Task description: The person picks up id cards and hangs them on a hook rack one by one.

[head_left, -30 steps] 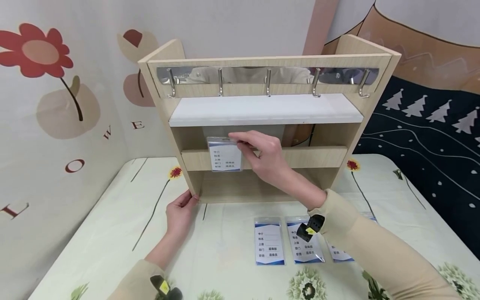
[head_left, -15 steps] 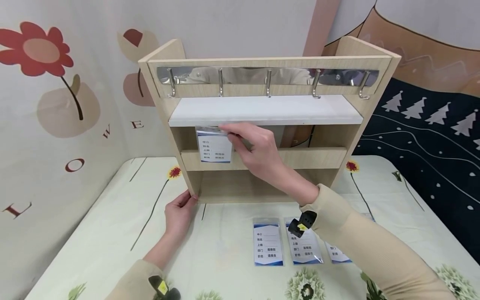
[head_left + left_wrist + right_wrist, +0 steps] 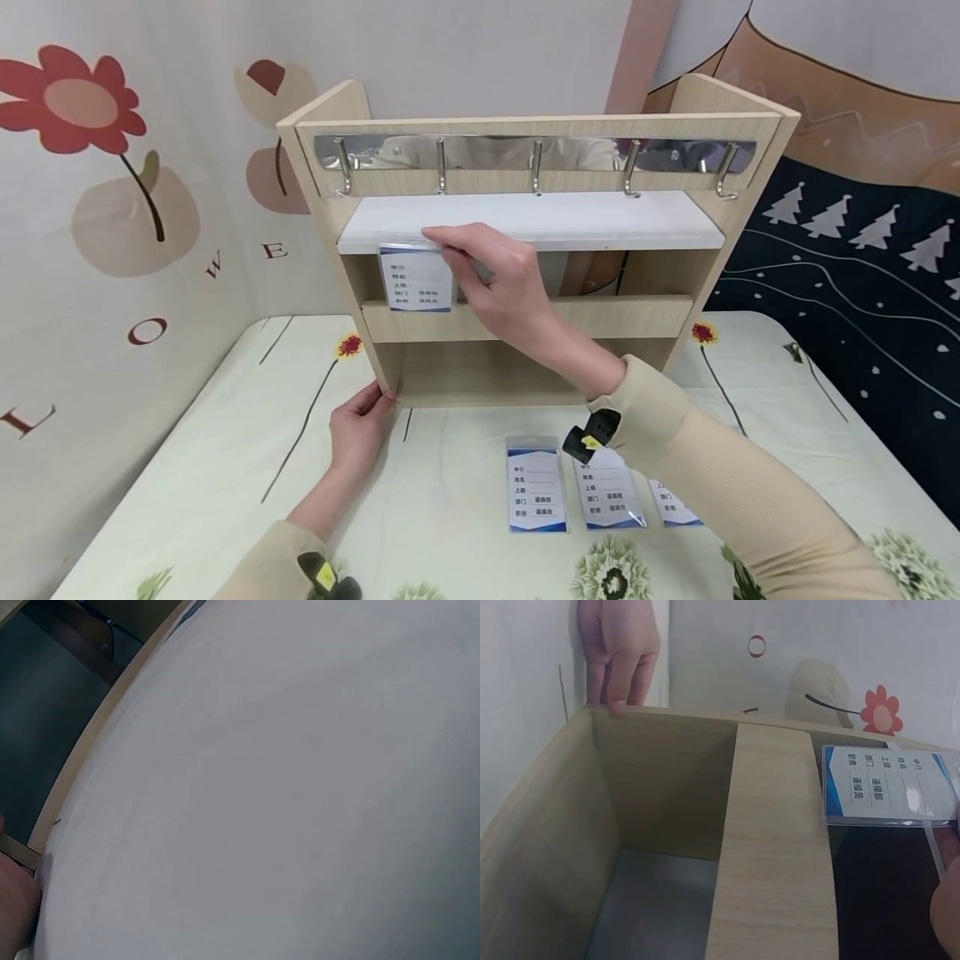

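Steadying the wooden rack (image 3: 525, 317) at its lower left corner, my left hand (image 3: 360, 429) rests on the tabletop (image 3: 225, 467) with its fingers laid straight against the side panel, gripping nothing; the right wrist view shows those fingertips on the panel's edge. Just right of that corner, the badge card (image 3: 416, 277) in its clear sleeve hangs in front of the rack's middle opening, its top edge level with the white shelf (image 3: 540, 218) and its lower edge meeting the front rail (image 3: 615, 315). My right hand (image 3: 502, 287) pinches the sleeve's top between thumb and forefinger, the other fingers curled loosely behind. Above, five metal hooks (image 3: 441, 167) line the chrome strip, all bare. I judge the step in hand to be carrying this card up toward a hook, most likely one of the two left-hand ones; the lift is partway done. The next move calls for raising the sleeve's slot above a hook tip, lining it up and lowering it on while the rack is kept from tipping. Further right, three more badge cards (image 3: 536, 487) lie flat on the tabletop, in a row below my right sleeve (image 3: 720, 492).
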`<move>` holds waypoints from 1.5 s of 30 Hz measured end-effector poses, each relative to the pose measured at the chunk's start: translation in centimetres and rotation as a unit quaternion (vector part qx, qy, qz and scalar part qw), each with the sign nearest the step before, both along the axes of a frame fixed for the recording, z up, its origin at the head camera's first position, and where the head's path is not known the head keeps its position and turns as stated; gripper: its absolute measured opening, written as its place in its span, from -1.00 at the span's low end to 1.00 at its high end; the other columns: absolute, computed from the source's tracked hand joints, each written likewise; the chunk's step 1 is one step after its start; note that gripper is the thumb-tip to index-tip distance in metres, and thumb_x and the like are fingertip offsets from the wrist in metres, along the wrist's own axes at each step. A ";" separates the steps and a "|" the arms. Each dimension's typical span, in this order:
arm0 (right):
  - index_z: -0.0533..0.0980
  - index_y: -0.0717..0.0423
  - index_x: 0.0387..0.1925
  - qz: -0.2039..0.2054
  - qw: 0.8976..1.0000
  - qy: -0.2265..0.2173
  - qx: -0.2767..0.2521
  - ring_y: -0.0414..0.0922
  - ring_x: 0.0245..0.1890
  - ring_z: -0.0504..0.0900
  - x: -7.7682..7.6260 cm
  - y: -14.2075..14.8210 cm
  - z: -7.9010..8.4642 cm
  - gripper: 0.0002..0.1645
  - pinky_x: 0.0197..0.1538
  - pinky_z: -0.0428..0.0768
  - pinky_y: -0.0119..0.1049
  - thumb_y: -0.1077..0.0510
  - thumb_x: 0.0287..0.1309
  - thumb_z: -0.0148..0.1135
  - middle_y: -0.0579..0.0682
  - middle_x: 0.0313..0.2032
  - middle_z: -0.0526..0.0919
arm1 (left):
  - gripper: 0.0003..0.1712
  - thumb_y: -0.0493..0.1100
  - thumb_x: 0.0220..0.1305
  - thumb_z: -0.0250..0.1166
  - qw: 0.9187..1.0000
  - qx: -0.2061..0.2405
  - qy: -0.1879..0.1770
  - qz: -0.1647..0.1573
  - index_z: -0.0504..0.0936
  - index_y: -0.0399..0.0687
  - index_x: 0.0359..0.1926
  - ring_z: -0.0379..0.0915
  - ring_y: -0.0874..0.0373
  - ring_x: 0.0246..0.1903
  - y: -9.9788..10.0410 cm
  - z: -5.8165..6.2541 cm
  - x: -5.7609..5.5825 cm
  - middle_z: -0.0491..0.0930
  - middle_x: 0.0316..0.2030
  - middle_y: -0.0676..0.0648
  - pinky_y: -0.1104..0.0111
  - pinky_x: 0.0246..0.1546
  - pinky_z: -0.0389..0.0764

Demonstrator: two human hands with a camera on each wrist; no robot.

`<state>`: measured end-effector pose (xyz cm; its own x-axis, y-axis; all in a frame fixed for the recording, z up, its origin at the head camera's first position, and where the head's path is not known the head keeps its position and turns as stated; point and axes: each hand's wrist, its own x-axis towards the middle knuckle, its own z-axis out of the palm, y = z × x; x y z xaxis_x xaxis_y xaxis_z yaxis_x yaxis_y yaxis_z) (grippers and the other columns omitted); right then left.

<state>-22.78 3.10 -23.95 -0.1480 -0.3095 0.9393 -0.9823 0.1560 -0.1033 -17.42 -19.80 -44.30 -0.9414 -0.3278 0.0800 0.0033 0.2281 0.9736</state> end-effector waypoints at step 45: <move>0.64 0.34 0.04 0.025 0.999 0.009 -0.021 -0.12 0.01 0.68 0.6 -5.7 2.7 -0.74 0.02 0.61 -0.39 0.38 0.43 0.14 0.13 -0.05 0.76 | -0.57 -0.30 0.42 0.30 0.999 0.031 -0.002 0.011 0.60 -0.27 0.27 0.61 0.36 -0.03 -0.1 0.1 0.1 0.63 0.12 -0.27 0.67 -0.10 0.56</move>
<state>-22.16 -2.58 -21.23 -0.1166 -0.2761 0.9540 -0.9905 0.1028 -0.0913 -17.32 -19.91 -44.23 -0.9342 -0.3523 0.0555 -0.0045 0.1673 0.9859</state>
